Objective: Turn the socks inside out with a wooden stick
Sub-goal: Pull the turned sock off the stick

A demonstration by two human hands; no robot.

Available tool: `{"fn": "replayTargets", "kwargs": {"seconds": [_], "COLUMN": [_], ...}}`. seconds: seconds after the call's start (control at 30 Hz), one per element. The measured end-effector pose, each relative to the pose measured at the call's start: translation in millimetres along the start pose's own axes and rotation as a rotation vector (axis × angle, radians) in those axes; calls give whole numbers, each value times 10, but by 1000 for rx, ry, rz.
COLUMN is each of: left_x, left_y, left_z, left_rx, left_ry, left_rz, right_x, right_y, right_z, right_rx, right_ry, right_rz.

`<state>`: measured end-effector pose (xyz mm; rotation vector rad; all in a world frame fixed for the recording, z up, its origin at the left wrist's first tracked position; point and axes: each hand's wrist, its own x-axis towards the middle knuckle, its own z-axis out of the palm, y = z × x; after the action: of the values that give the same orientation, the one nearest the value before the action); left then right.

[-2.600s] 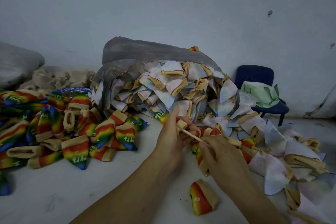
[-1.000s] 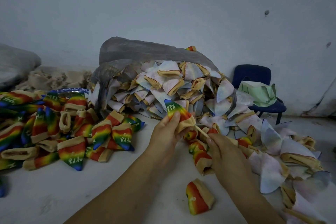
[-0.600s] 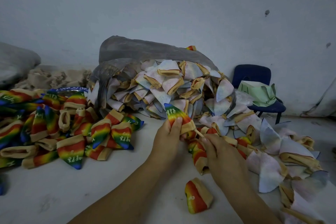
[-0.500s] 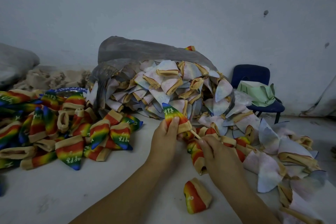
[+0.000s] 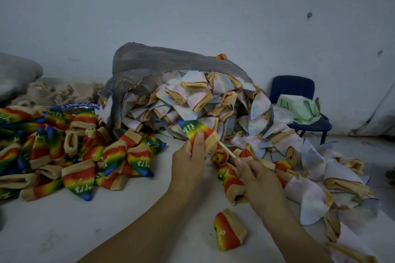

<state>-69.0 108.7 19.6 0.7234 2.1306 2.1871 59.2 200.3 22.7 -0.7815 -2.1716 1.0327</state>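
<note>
My left hand pinches a rainbow sock with a tan cuff, its blue tip pointing up and left. A thin wooden stick runs from inside the cuff down to my right hand, which grips its lower end. A pile of rainbow socks lies at the left. Pale, faded-looking socks spill from a grey plastic bag behind my hands and down the right side.
One rainbow sock lies alone on the white surface in front of my right arm. A blue chair holding a green cloth stands at the back right by the wall. A grey sack sits at far left.
The sock in my left hand went from a small bunched piece to a full rainbow cone over the stick. My right hand now draws back slightly, showing more stick.
</note>
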Motion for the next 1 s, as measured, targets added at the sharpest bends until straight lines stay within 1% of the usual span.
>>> {"fn": "replayTargets", "kwargs": {"seconds": [0.07, 0.17, 0.27, 0.33, 0.43, 0.53, 0.7, 0.77, 0.87, 0.93, 1.0], "left_x": [-15, -13, 68, 117, 160, 186, 217, 209, 139, 121, 133], "left_y": [-13, -62, -108, -112, -76, -41, -77, -110, -138, -118, -114], "left_z": [-17, -29, -41, -42, -56, -61, -70, -68, 9, 41, 27], "left_rx": [-23, -61, -128, -194, -358, -461, -429, -347, -231, -226, -245], "left_ry": [-19, -74, -41, -30, -18, -12, 26, 31, -19, -31, -44], "left_rz": [-1, -58, -89, -94, -188, -223, -201, -156, -91, -107, -129], "right_x": [23, 74, 101, 101, 97, 93, 80, 86, 95, 84, 77], "right_y": [26, 73, 108, 117, 114, 103, 96, 93, 94, 96, 105], "right_z": [-41, -130, -181, -196, -205, -192, -183, -170, -113, -64, -35], "right_rx": [-36, -133, -271, -299, -320, -302, -267, -230, -118, -73, -118], "right_ry": [-22, -76, -51, -32, -11, -7, -46, -49, -21, -22, -37], "right_rz": [-41, -69, -77, -71, -71, -82, -81, -72, -22, -10, -43]}}
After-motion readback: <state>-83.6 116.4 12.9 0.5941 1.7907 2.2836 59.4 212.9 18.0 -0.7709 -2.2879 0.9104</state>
